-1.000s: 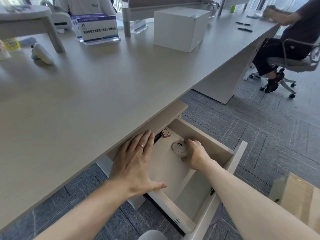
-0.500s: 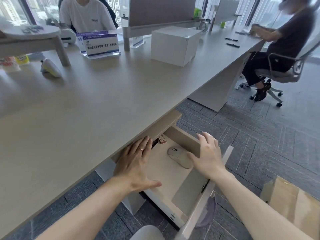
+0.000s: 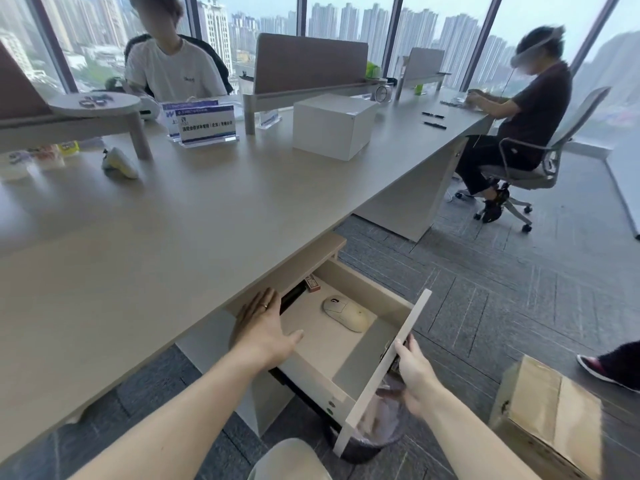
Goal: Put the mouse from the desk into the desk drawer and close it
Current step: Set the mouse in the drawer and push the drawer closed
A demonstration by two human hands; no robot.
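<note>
A cream mouse [image 3: 345, 312] lies on the floor of the open desk drawer [image 3: 360, 282], near its far side. My left hand [image 3: 263, 327] rests flat on the drawer's left edge under the desk top [image 3: 173, 237], fingers spread, a ring on one finger. My right hand [image 3: 414, 375] grips the outer face of the drawer front panel [image 3: 384, 372], thumb on its top edge. Nothing touches the mouse.
A small red-brown box [image 3: 312, 284] sits at the drawer's back. A bin with a bag [image 3: 377, 434] stands below the drawer front. A cardboard box [image 3: 550, 420] is on the floor at right. A white box [image 3: 332, 124], sign holders [image 3: 206, 124] and two seated people are further off.
My right hand let go of the mouse, drew back out of the drawer and took hold of the drawer front. The mouse stays in the drawer. The view tilted up.
</note>
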